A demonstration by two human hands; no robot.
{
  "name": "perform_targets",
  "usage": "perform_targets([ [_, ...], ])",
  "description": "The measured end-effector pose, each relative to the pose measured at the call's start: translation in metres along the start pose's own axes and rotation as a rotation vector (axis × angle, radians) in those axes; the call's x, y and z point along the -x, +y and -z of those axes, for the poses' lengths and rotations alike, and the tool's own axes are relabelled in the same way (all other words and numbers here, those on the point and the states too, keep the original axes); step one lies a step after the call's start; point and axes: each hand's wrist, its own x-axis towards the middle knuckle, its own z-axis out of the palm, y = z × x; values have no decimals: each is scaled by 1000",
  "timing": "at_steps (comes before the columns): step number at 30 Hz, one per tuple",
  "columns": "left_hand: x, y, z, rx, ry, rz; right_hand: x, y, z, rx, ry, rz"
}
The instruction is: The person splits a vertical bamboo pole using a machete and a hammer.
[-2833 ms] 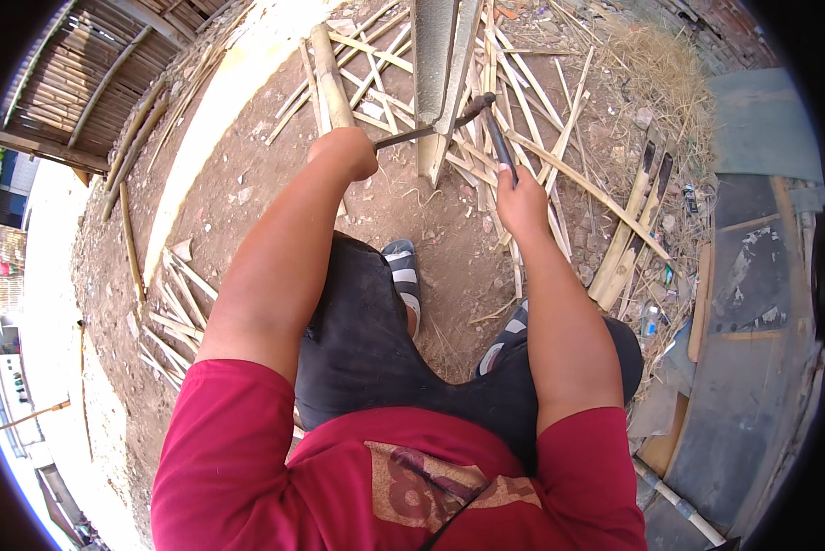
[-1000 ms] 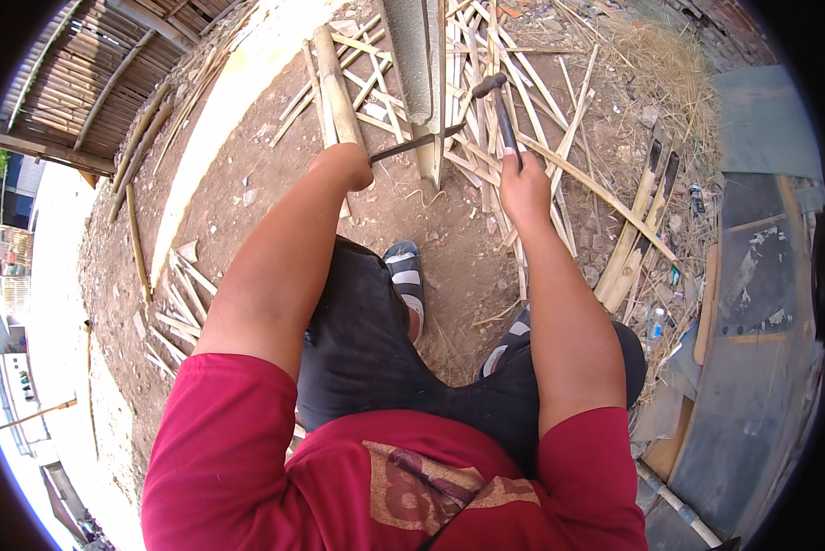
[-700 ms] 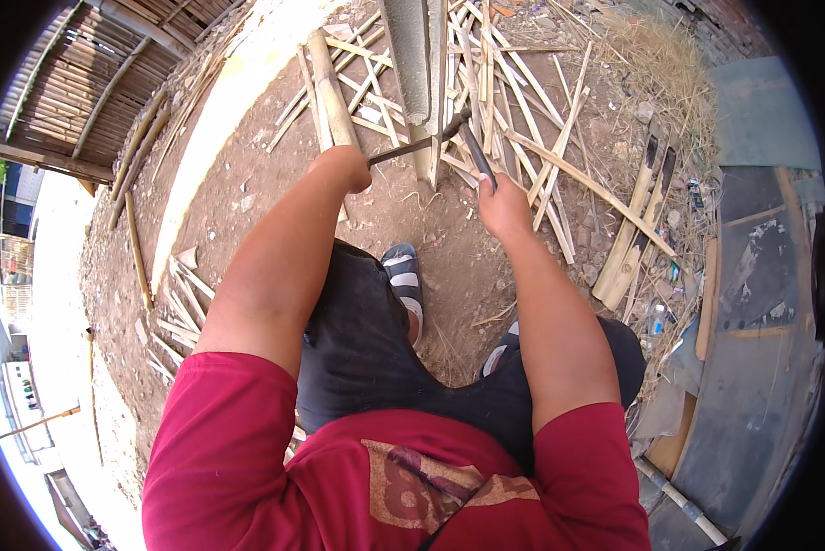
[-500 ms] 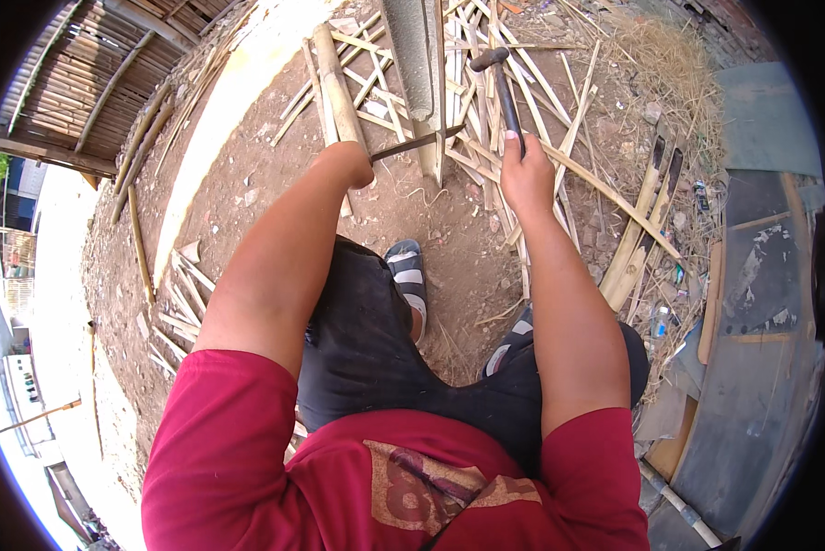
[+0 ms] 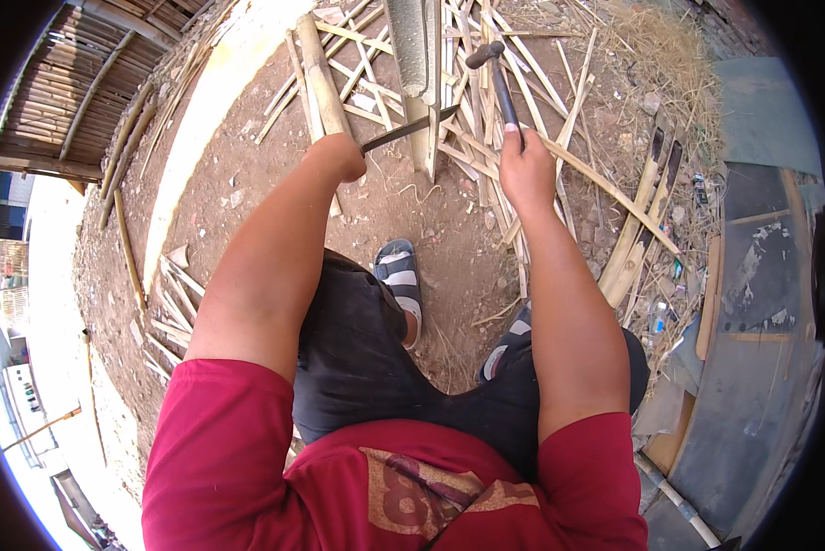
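Note:
My left hand [image 5: 337, 158] is closed round the hidden grip of a long, dark-bladed knife [image 5: 396, 133]. The blade points right and slightly away from me, crossing the near part of a split bamboo length [image 5: 414, 55]. That bamboo stretches away to the top edge of the picture, its pale hollow side showing. On the right, my right hand [image 5: 526, 173] grips a hammer [image 5: 502, 92] by the lower handle. The hammer's head is raised, pointing away from me, and apart from the blade. How deep the blade sits in the bamboo is hard to see.
Split bamboo strips [image 5: 569, 165] lie crisscrossed on the dirt ahead and to the right. A round bamboo pole [image 5: 321, 78] rests left of the split length. Dark sheets [image 5: 766, 266] line the right side, and a slatted bamboo wall [image 5: 73, 73] stands far left.
The knife and my left hand have shifted slightly away from me, and the blade tilts a little more. The hammer stays raised in almost the same place. The view has moved slightly.

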Motion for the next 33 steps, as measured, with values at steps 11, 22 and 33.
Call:
perform_targets([
  [11,17,5,18,29,-127,80,19,35,-30,97,-86,24],
  [22,0,1,2,5,-134,73,24,37,-38,162,-164,30],
  [33,1,4,5,43,-160,106,13,13,-31,-39,-28,79],
])
